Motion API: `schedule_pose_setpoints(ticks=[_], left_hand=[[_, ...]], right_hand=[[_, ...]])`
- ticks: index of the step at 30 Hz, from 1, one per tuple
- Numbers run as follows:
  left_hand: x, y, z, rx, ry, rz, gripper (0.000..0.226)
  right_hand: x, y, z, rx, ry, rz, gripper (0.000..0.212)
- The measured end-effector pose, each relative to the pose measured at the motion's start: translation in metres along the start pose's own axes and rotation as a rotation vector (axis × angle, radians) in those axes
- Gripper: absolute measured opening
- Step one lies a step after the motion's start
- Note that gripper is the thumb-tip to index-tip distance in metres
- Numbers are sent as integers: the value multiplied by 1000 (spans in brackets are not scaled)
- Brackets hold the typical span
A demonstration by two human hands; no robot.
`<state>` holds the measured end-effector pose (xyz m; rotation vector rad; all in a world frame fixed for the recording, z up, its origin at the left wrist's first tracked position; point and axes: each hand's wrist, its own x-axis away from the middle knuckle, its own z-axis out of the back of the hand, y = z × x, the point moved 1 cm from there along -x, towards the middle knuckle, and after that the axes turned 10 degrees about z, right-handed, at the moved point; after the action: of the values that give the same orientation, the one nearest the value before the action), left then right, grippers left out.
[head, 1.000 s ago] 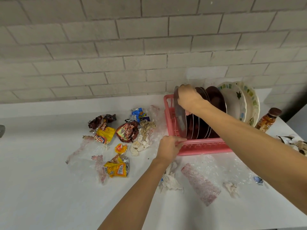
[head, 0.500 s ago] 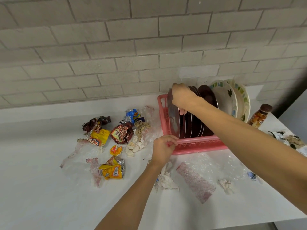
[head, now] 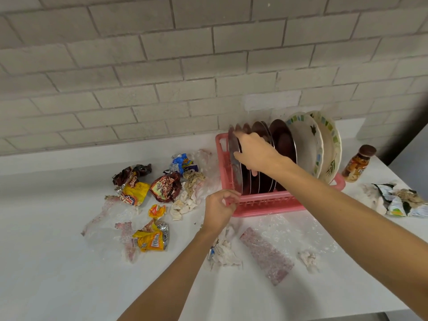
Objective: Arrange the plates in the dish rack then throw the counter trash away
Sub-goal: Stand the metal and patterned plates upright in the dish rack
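- At the left end of the dish rack (head: 266, 202), the right hand (head: 257, 154) sits over the top rim of a steel plate (head: 234, 158). Its grip is curled round that edge, and the plate stands on edge in the rack.
- At the rack's front-left corner, the left hand (head: 218, 209) has its grip pinched on the pink rim, apparently to steady the rack.
- Further right in the rack stand the dark plates (head: 282, 144). At its right end the two patterned plates (head: 308, 140) lean outward.
- None of the trash has been cleared from the table (head: 58, 274). The wrappers (head: 162, 186) lie left of the rack, a crumpled tissue (head: 224, 251) and a plastic strip (head: 266, 258) in front of it. More torn packaging (head: 398, 200) lies to its right, past a bottle (head: 357, 164).
- The steel plate may not be seated in a slot. If the right hand lets go too soon, the plate could tip left over the low rack wall onto the wrappers.
- Pushing the row rightward could crowd the leaning patterned plates, and the outermost one might slide off towards the bottle.
- The rack looks light, so it could skid on the plastic film under its front edge if the left hand releases early.
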<state>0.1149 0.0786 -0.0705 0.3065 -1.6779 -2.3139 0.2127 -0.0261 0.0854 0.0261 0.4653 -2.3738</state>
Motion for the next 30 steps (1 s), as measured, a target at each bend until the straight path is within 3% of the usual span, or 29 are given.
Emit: schedule_pose_setpoints(ticks=[4,7,9,11,14,16,18,22,30], left_hand=[[-3,4,7,37,30,-32,27],[-5,-1,12,-48,33,-66,26],[-5,-8,15,-71,-15,-7,40],[-3,-8,13,-48,-68,69,57],[-1,0,3,5,-99,109,65],[-5,1,-1,-39,-53,99,73],[-8,1,-3,-68,-34,94,77],[-8,1,-5,-42,-31,118,78],[-25,-2,-7,-130,-106,177,81]], right_hand=[[32,12,8,-212,105,27,46],[77,40,10,-488,277,-10,18],[114,71,5,-585,432,-90,12],[146,107,-2,-533,575,-194,14],[175,158,-12,-384,703,-348,5],[181,184,-18,-271,664,-415,21],[178,200,-26,-211,515,-487,40],[168,197,-39,-379,248,-462,61],[159,217,-52,-377,244,-412,62]])
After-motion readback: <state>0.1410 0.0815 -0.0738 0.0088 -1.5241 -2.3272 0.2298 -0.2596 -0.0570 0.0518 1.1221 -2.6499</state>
